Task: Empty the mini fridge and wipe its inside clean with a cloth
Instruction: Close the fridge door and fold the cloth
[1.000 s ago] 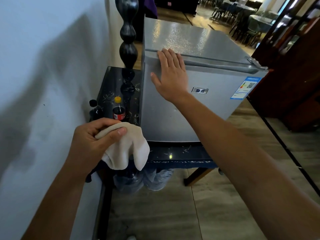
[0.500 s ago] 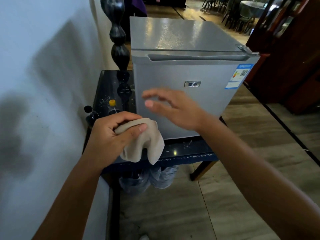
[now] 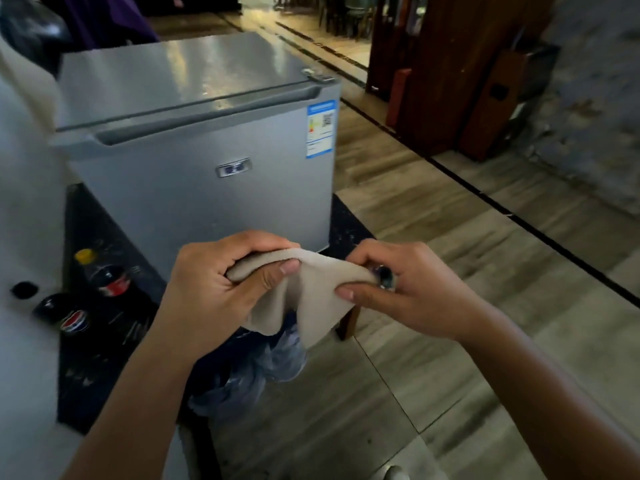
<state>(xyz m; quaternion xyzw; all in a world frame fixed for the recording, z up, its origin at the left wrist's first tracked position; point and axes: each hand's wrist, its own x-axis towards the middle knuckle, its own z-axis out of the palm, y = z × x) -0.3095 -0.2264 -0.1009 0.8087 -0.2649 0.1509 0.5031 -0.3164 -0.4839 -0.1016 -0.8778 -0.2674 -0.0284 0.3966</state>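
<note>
Now off the fridge (image 3: 194, 161), right hand (image 3: 408, 289) joins left hand (image 3: 221, 282), both pinching the cloth (image 3: 311, 292) (door closed).

Right hand (image 3: 408, 289) left fridge door (image 3: 207, 188), now pinching cloth (image 3: 311, 289) beside left hand (image 3: 221, 282).

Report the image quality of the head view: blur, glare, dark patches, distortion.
Head view: motion blur smears the whole frame, so the mini fridge badge and blue label are unreadable; soft glare streaks the fridge top; the dark table and bottles sit in shadow; wide-angle bending curves the floor lines; both hands, left hand and right hand, gripping the cloth, are the clearest part.
</note>
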